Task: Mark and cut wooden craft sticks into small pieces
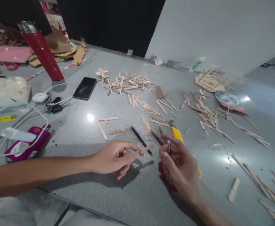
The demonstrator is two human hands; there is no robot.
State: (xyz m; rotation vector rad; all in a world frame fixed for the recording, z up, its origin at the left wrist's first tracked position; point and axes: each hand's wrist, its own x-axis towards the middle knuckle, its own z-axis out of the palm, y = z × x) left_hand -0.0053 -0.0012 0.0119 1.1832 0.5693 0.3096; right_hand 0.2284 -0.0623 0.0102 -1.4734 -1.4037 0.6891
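Note:
Between thumb and forefinger, my left hand (120,158) pinches a short wooden craft stick (147,148), its free end pointing right. My right hand (181,166) is wrapped around a pair of scissors (158,138); the blades are spread apart and point away from me, close to the stick but not touching it. A red handle loop shows below the palm. Just beyond the hands lie a black pen (138,136) and a yellow utility knife (177,133), partly hidden by my right hand. Several loose craft sticks (102,130) lie nearby.
A pile of joined sticks (130,81) lies mid-table, with more sticks (205,113) and a stick frame (212,80) at right. On the left are a phone (85,88), a red bottle (42,51), keys (55,108) and a purple power bank (29,146) with a white cable.

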